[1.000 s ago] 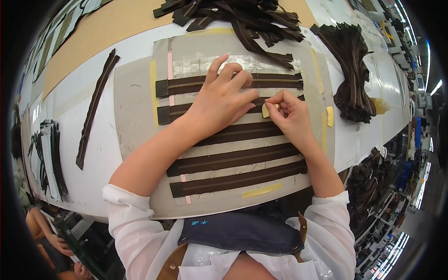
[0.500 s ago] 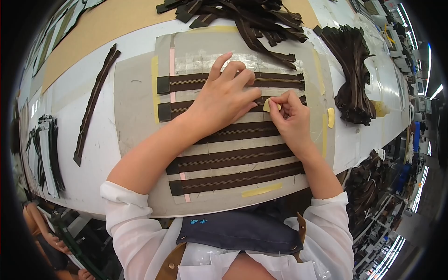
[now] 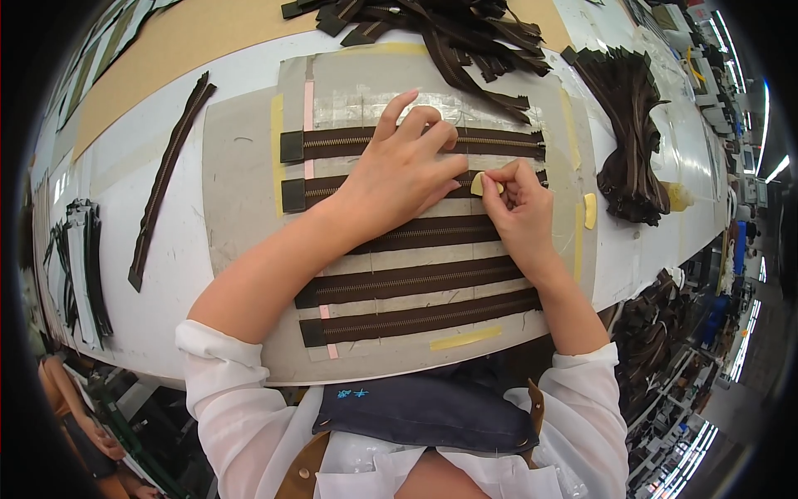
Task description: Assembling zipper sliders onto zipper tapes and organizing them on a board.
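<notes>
The yellow piece point(image 3: 476, 185) sits toward 2 o'clock from the board's middle, over the second dark zipper point(image 3: 320, 191) from the far side. My right hand point(image 3: 524, 208), at 3 o'clock, has it pinched narrowly between thumb and fingers. I judge it light and stiff, perhaps brittle, so I'd grip its flat faces gently. The zipper tape should be soft and limp, the toothed line stiffer; I'd hold it flat by its edges. My left hand point(image 3: 403, 166), at 12, spreads its fingers over that zipper; I cannot tell what its underside presses. Beneath lies the grey board point(image 3: 241, 166). Farther out, a zipper pile point(image 3: 453, 37) lies near 12, a zipper bundle point(image 3: 628, 145) at 2, and a lone zipper point(image 3: 170, 179) at 9.
</notes>
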A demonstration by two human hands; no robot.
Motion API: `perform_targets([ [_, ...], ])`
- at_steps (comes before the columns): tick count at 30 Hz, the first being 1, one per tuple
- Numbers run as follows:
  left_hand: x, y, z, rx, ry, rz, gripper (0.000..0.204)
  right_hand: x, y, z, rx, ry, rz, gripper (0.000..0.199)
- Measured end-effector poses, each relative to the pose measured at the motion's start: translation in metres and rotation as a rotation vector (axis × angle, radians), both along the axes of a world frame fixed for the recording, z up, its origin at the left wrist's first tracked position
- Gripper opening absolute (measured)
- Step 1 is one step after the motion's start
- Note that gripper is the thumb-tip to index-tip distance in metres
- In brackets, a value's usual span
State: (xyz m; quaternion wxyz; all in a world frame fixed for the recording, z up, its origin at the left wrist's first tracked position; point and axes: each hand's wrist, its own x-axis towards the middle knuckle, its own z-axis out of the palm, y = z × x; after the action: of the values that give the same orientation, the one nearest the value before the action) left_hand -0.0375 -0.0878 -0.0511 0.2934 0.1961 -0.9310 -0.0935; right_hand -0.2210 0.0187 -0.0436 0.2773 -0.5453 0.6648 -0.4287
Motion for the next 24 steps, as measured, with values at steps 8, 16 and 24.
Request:
perform_targets([
  [8,0.0,0.001,0.0,0.01,0.007,-0.003,0.02,-0.011,0.0,0.019,0.144,-0.268,0.011,0.005],
  [16,0.001,0.0,-0.001,0.005,0.003,0.002,0.019,-0.009,0.0,0.025,0.224,-0.239,0.033,0.013],
  [24,-0.001,0.0,0.0,-0.006,0.009,-0.002,0.021,-0.024,0.0,0.018,0.07,-0.069,0.111,0.01],
])
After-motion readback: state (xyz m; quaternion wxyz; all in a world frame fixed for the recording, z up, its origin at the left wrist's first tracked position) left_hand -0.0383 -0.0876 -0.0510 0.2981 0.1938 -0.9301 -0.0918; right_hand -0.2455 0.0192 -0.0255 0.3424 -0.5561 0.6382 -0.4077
